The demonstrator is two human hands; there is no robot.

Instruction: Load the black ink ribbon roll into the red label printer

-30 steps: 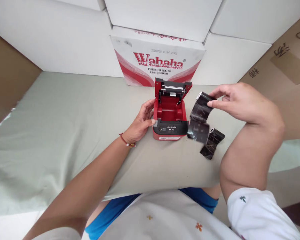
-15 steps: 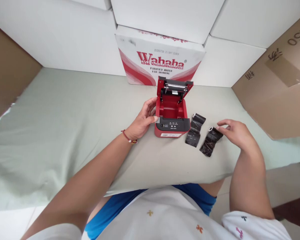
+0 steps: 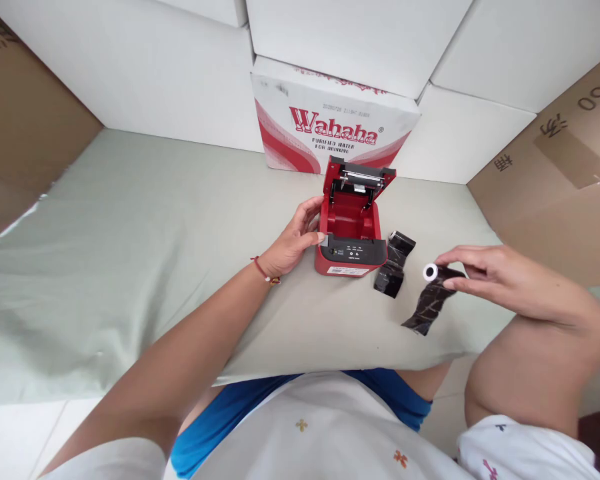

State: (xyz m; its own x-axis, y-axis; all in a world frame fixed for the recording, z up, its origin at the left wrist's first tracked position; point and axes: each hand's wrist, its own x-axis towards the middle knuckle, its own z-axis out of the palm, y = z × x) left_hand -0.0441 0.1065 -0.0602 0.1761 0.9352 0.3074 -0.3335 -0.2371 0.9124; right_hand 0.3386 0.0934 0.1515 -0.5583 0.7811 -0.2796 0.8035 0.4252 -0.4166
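A small red and black receipt printer (image 3: 353,257) stands with its lid (image 3: 361,179) tipped up, showing a bare red bay inside. My left hand (image 3: 300,237) grips its left side, the thumb on the front corner and the fingers along the wall. To the right, my right hand (image 3: 485,273) pinches a black roll (image 3: 433,297) with a white core, thumb below and fingers above. That roll is lifted, and its loose strip hangs down toward the cloth. Between it and the printer lies a second black roll (image 3: 395,263), partly unrolled on the cloth.
Pale green cloth (image 3: 180,220) covers the tabletop. Behind the printer stands a white and red water carton (image 3: 330,127) against stacked white boxes (image 3: 170,80). Brown cardboard boxes border the right (image 3: 555,187) and the left (image 3: 25,120). The table's front edge is near my lap.
My right hand has taken hold of the nearer black roll and raised it, its strip now hanging. My left hand stays on the printer. The view has shifted slightly.
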